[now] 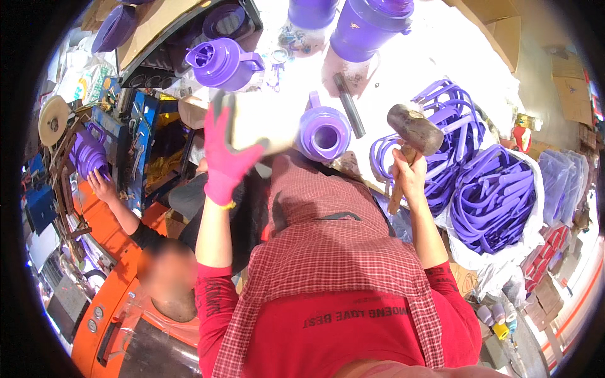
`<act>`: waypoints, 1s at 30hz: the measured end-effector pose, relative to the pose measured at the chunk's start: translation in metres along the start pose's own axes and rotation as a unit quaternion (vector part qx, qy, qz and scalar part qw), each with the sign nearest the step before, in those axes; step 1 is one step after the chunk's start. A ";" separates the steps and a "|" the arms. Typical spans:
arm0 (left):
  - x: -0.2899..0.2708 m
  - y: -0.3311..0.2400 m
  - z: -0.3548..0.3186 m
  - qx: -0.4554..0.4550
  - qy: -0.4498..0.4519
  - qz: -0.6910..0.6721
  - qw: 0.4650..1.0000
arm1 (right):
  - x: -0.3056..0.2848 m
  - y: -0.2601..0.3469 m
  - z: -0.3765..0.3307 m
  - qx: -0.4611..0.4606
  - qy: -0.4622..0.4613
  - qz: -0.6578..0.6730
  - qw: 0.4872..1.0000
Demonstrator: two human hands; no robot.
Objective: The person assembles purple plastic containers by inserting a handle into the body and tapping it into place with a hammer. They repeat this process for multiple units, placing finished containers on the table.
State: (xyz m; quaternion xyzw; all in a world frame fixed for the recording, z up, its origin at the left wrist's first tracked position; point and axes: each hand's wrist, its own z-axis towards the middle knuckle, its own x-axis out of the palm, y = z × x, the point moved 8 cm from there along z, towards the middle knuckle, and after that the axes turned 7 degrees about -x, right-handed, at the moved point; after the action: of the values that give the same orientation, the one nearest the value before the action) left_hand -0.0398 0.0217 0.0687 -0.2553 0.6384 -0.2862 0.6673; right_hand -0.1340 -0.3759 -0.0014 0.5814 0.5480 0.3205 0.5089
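Note:
My left hand, in a pink glove with grey on the palm side, is raised over the table's near edge. Its thumb and fingers are set around a blurred cream-coloured piece, whose exact kind I cannot make out. My bare right hand grips the wooden handle of a mallet with a dark, blunt head. Between my hands, a purple jug body has its round opening facing up and its handle pointing away. A dark rod lies just beyond it to the right.
Purple strap-like handles fill a white bag at right, with more heaped behind. Another purple jug and large purple containers stand farther back. At left, a co-worker's hand touches a purple part beside a machine.

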 end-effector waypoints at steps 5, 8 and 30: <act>0.085 -0.135 -0.024 0.260 0.166 0.108 0.945 | 0.022 0.039 0.007 -0.056 0.053 -0.036 0.996; 0.117 -0.126 -0.026 0.283 0.212 0.139 0.925 | 0.032 0.074 -0.002 -0.037 0.115 -0.081 0.989; 0.104 -0.069 -0.030 0.062 0.188 -0.169 0.966 | 0.094 0.047 -0.050 -0.146 0.268 -0.321 0.897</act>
State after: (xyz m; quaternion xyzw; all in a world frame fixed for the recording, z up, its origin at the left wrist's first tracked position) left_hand -0.0713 -0.1004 0.0423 -0.2590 0.6811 -0.4763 0.4920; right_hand -0.1474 -0.2677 0.0395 0.1851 0.7675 0.3603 0.4969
